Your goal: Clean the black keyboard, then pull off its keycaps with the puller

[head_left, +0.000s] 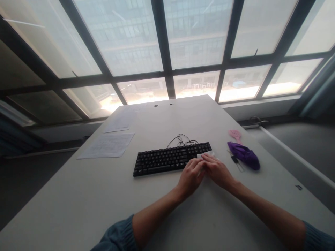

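Note:
A black keyboard (162, 158) lies slightly slanted on the white table, its cable (181, 140) coiled loosely behind it. At its right end my two hands meet, fingers touching. My right hand (216, 169) is closed over a crumpled white tissue (211, 153) that rests over the keyboard's right corner. Beside it, my left hand (192, 174) is curled in, its fingers against the tissue's lower edge; the fingertips of both hands are partly hidden.
To the right lie a pink hairbrush (235, 135), a purple cloth bundle (244, 156) and a small black item with a pale loop (237, 162). A small dark piece (298, 187) lies near the right edge. Paper sheets (107, 145) are at the left. Windows stand beyond the table (183, 115).

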Tool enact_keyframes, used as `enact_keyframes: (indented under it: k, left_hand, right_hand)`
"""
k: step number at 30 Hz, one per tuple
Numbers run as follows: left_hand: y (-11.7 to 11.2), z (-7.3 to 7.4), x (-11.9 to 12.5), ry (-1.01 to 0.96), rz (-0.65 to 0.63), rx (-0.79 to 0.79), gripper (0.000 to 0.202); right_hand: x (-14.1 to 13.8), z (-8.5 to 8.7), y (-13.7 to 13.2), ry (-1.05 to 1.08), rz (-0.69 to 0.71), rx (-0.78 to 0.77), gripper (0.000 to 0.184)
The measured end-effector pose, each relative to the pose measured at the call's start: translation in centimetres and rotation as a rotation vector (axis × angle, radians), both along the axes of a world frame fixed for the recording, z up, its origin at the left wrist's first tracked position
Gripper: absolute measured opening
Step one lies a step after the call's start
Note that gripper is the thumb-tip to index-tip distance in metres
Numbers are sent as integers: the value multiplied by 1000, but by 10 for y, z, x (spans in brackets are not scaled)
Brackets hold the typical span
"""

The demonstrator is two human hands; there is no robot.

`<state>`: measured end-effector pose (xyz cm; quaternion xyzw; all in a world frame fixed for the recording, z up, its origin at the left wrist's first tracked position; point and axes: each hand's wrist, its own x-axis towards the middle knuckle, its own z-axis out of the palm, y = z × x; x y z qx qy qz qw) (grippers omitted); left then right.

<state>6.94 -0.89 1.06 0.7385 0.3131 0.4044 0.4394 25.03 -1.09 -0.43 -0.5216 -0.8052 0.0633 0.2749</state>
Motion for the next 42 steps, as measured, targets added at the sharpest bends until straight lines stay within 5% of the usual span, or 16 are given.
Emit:
enact_keyframes:
  k: [6,13,21,30,42]
  left_hand:
    - [13,3,18,-137,-57,-135,37]
    - [29,-11,9,68,38,8,26]
    - [71,7,30,156,166,151,24]
    - [98,-8,46,472,193,300,24]
    - [130,14,51,821,241,196,14]
  right_hand:
    - [7,4,0,167,67,28,26]
    - [7,5,7,205,66,52,25]
    - [11,25,50,136,-35,107,25]
    - [21,2,79,31,-120,18,24]
    - [28,5,104,66,-143,-126,14]
